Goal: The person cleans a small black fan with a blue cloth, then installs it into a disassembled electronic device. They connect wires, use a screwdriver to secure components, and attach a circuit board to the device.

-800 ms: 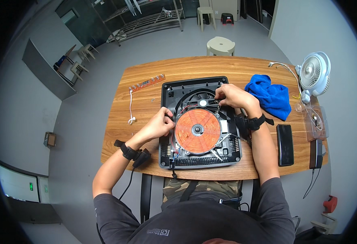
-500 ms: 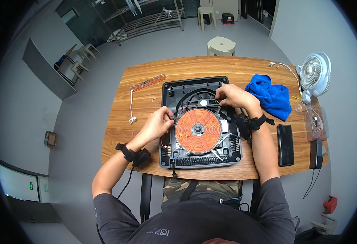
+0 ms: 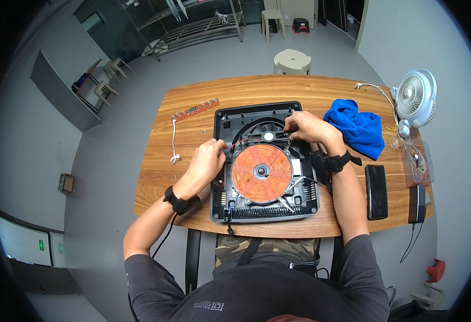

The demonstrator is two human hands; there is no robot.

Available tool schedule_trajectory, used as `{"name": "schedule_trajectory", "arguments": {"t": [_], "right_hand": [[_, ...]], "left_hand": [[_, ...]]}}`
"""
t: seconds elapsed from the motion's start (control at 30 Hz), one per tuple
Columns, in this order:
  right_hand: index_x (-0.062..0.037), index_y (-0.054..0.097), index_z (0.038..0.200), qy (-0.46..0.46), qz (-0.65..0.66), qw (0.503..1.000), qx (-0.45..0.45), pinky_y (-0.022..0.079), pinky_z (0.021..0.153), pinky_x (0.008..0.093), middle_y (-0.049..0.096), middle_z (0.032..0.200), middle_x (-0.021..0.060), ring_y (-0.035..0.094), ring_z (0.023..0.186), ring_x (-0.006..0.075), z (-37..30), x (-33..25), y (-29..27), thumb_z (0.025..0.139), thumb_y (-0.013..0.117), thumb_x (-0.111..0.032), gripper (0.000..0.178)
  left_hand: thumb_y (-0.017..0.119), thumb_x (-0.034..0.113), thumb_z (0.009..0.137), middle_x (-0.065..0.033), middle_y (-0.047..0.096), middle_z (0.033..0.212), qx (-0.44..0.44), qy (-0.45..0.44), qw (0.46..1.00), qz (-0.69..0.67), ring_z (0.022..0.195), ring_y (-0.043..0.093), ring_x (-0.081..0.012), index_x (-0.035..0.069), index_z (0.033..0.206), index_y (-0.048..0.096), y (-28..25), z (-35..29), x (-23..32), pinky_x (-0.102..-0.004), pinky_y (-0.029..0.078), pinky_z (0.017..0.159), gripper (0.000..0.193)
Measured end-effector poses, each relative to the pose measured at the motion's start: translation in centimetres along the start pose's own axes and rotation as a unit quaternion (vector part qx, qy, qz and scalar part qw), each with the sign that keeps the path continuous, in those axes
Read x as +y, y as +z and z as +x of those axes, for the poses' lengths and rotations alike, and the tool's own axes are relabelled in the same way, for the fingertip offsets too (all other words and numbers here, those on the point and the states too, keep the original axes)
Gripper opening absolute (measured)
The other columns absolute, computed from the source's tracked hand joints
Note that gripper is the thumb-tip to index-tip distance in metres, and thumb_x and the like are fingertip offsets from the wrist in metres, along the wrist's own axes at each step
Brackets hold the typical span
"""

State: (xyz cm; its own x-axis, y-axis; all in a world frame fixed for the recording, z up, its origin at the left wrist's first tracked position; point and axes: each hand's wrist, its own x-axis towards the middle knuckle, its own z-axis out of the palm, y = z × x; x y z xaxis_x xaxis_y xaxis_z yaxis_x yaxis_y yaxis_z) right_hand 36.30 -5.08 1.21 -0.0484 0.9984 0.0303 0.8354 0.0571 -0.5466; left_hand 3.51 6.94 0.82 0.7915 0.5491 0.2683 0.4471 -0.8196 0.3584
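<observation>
Head cam, red wire (image 3: 244, 141) btwn hands (image 3: 206, 162), held in L, nr coil (image 3: 262, 187)

We've got a coppery orange coil (image 3: 244, 174) with faint darker bands running out like spokes, a black casing (image 3: 235, 114), and a thin red wire (image 3: 244, 141). Our table (image 3: 154, 145) is brown with streaky wood grain, and the cloth (image 3: 356, 127) is super bright blue. We're also seeing an orange circuit strip (image 3: 195, 110), pale bluish-white fan (image 3: 409, 94), black phone (image 3: 376, 191), cream stool (image 3: 292, 60), camo-print trousers (image 3: 229, 248) and a charcoal shirt (image 3: 278, 292).
</observation>
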Motion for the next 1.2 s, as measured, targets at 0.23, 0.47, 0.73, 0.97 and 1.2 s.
{"name": "schedule_trajectory", "arguments": {"t": [0.23,0.47,0.73,0.97,1.2], "right_hand": [[0.0008,0.071,0.101,-0.004,-0.001,1.0,-0.004,0.055,0.081,0.0409,0.073,0.096,0.018,0.07,0.093,0.0332,0.0,0.0,-0.1,0.077,0.08,-0.007,0.027],[0.001,0.071,0.102,-0.008,0.0,1.0,0.0,0.055,0.081,0.0406,0.073,0.095,0.0175,0.07,0.093,0.0326,0.1,0.4,0.2,0.077,0.08,-0.007,0.027],[0.0011,0.071,0.103,0.0,-0.004,1.0,-0.008,0.055,0.082,0.0403,0.073,0.096,0.0176,0.07,0.094,0.0329,0.0,-0.1,-0.1,0.078,0.08,-0.007,0.028],[0.0007,0.071,0.104,0.007,0.015,1.0,-0.014,0.055,0.083,0.041,0.074,0.1,0.0186,0.07,0.097,0.0342,0.1,0.0,-0.1,0.077,0.081,-0.006,0.029],[0.0008,0.071,0.103,-0.002,0.006,1.0,-0.01,0.055,0.083,0.0408,0.074,0.099,0.018,0.07,0.097,0.0338,0.0,0.1,-0.1,0.077,0.081,-0.007,0.029]], "left_hand": [[0.067,0.007,0.086,-0.0225,0.072,0.09,-0.032,0.009,0.999,0.028,0.085,0.07,-0.0412,-0.002,0.095,0.073,0.2,-0.3,0.0,-0.0468,0.057,0.076,0.014],[0.069,0.012,0.088,-0.0238,0.073,0.095,-0.086,-0.017,0.996,0.036,0.089,0.071,-0.0413,-0.001,0.102,0.076,-1.1,-0.4,0.9,-0.0468,0.057,0.081,0.02],[0.072,0.006,0.085,-0.0181,0.073,0.096,-0.06,0.026,0.997,-0.034,0.089,0.071,-0.0355,0.0,0.101,0.075,-2.1,-0.7,0.2,-0.0413,0.057,0.08,0.018],[0.074,0.005,0.084,-0.0149,0.07,0.098,-0.119,0.027,0.992,-0.037,0.088,0.068,-0.0333,-0.001,0.101,0.075,-3.8,-0.9,0.5,-0.0405,0.055,0.077,0.018],[0.076,0.006,0.083,-0.0177,0.072,0.098,-0.121,0.033,0.992,-0.019,0.094,0.069,-0.036,-0.002,0.1,0.076,-2.6,-0.4,-0.3,-0.0411,0.056,0.083,0.019]]}}
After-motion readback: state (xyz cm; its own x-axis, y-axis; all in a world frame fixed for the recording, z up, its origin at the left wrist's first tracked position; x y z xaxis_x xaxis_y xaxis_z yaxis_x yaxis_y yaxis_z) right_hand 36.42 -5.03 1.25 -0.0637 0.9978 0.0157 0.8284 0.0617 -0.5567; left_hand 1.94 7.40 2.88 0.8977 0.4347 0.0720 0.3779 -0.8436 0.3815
